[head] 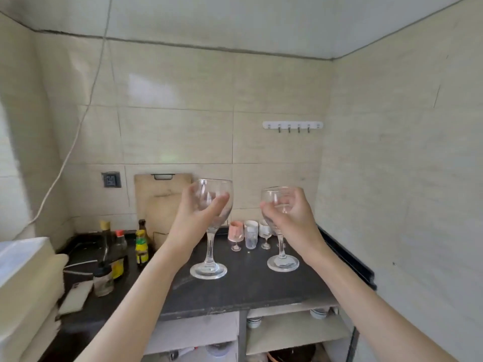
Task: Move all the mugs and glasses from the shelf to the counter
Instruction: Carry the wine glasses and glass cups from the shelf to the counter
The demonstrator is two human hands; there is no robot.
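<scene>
My left hand (194, 218) grips the bowl of a clear wine glass (209, 269), held upright above the black counter (248, 286). My right hand (292, 218) grips the bowl of a second clear wine glass (282, 262), also upright over the counter. Whether either foot touches the counter I cannot tell. At the counter's back stand a pink mug (236, 230), white mugs (251, 226), a clear tumbler (251, 240) and small stemmed glasses (266, 242). The shelf (295, 333) below the counter shows two white cups (254, 322) partly hidden under the counter edge.
Sauce bottles (141, 246) and a jar (103, 282) crowd the counter's left part. A cutting board (162, 202) leans on the tiled back wall beside a socket (111, 179). A hook rail (292, 125) hangs higher. A black strip (347, 259) lines the right wall.
</scene>
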